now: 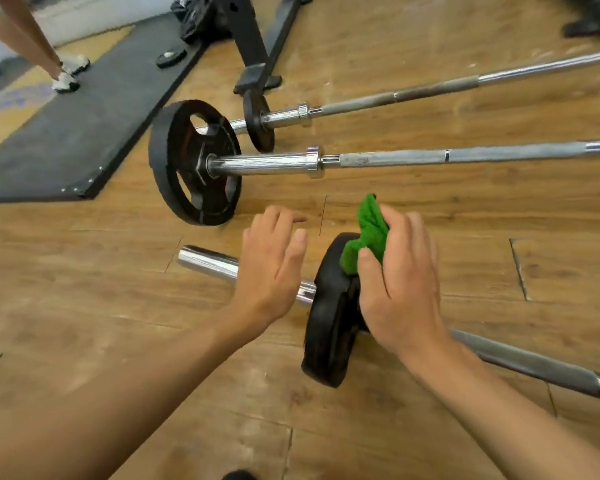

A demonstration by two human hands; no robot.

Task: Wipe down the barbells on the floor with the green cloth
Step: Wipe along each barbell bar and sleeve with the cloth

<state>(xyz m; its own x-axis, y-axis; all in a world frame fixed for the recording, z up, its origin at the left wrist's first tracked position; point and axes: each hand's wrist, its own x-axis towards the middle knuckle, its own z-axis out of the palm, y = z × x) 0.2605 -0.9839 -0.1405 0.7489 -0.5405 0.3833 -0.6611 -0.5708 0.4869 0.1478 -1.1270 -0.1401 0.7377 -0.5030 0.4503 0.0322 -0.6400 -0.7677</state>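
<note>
Three chrome barbells are lying roughly side by side on the wooden floor (84, 306): nearest barbell (208, 261) carrying a small black plate (329, 317), middle barbell (395, 158) a large black plate (174, 161), far barbell (430, 90) behind, bunched green cloth (371, 230) pressing on the small plate's upper rim.

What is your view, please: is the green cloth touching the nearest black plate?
Touching: the head view shows the green cloth, held by the right hand, pressed against the top of the plate.
</note>
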